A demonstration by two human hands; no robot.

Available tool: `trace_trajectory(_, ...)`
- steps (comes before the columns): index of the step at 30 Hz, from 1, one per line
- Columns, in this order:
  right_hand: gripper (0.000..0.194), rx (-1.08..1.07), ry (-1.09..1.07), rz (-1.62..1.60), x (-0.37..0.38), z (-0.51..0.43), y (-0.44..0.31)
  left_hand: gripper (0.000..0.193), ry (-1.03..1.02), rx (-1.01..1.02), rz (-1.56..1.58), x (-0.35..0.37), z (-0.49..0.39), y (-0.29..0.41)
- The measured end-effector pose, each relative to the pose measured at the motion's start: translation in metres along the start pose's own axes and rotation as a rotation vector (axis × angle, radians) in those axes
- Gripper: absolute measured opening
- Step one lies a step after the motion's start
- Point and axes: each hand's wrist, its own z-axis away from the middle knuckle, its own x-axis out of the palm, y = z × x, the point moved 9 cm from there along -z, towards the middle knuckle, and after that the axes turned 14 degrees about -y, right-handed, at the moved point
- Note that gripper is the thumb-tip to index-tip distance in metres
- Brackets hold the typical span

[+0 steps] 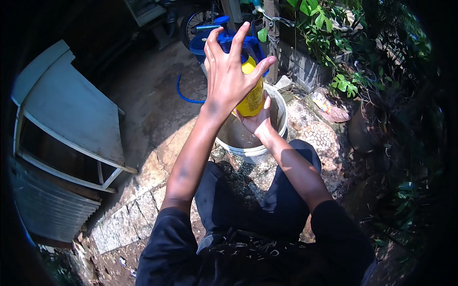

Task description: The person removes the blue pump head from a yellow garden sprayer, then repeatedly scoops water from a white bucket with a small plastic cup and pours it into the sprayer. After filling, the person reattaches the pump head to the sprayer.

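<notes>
A yellow pump sprayer bottle point(252, 98) with a blue head is held tilted above a white plastic bucket point(247, 151). My right hand point(258, 121) cups its base from below, with the thumb along its side. Over the upper bottle and the blue head, my left hand point(229, 68) spreads its fingers with its back to me. Whether the left palm touches the sprayer is hidden. A blue plunger knob point(222, 20) shows above the left fingers. Printed writing covers the bottle's side. The bucket stands just beyond my knees, its inner wall dirty grey.
A blue tub point(198, 44) and a motorcycle wheel point(189, 26) stand behind the sprayer. A blue hose point(180, 91) curves over the concrete floor. A white wooden cabinet frame point(71, 103) is at left. A wooden post point(273, 43) and leafy plants point(315, 21) border the right.
</notes>
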Motion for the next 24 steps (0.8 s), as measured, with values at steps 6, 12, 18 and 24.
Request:
trace_trajectory(6, 0.086, -0.024, 0.048, 0.028, -0.003, 0.003, 0.001, 0.039, -0.049, 0.054, -0.092, 0.034, -0.010, 0.006)
trace_trajectory(12, 0.095, -0.054, -0.059, -0.069, -0.003, 0.000, -0.003, 0.094, -0.032, -0.048, 0.486, -0.007, 0.002, -0.080)
trace_trajectory(18, 0.093, -0.060, -0.128, -0.005, -0.009, -0.007, -0.017, 0.102, -0.113, -0.285, 0.295, -0.018, 0.013, -0.106)
trace_trajectory(24, 0.089, -0.015, -0.028, 0.051, -0.015, -0.002, -0.004, 0.066, -0.420, -0.256, 1.072, 0.041, 0.004, -0.117)
